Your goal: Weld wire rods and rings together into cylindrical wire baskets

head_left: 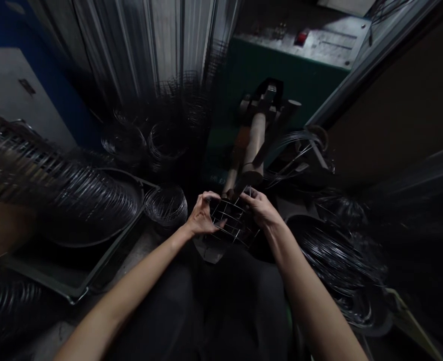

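Between my two hands is a small wire cage [231, 220] of crossed metal rods, at the tip of a machine's arm. My left hand [202, 215] curls round its left side, thumb and fingers on the wires. At the upper right, my right hand [257, 204] pinches a thin wire or rod against the cage. The cylindrical machine arm [256, 138] comes down from a green machine [281, 70] and ends just above the cage. Dim light hides the cage's lower part.
To the left, a long stack of wire rings [104, 195] rests in a dark basin over a green crate [74, 288]. Round wire coils [166, 203] stand beside it. At my right is a basin heaped with loose wires [334, 255]. A red switch [301, 38] tops the machine.
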Tool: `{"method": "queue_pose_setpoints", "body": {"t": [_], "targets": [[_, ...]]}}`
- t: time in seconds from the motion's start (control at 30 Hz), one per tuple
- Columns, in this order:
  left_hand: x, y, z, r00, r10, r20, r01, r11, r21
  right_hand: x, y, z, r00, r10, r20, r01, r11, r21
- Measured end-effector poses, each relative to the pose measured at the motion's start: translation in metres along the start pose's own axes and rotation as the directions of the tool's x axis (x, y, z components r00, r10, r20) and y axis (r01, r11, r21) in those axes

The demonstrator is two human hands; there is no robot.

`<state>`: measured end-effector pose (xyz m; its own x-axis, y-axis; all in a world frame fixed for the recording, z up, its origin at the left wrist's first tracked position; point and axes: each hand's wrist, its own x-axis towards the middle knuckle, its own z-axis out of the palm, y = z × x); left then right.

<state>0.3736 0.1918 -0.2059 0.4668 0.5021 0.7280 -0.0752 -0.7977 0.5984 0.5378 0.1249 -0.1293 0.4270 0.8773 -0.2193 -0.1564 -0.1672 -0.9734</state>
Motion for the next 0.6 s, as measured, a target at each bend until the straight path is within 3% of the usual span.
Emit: {"method": "queue_pose_setpoints", "body": {"t": [0.6], "targets": [[0.0058, -0.0071, -0.0003, 0.996, -0.056, 0.062, 0.057, 0.998, -0.005, 0.0082, 0.0070, -0.0052, 1.000, 0.021, -0.005, -0.021, 1.000, -0.006]]}}
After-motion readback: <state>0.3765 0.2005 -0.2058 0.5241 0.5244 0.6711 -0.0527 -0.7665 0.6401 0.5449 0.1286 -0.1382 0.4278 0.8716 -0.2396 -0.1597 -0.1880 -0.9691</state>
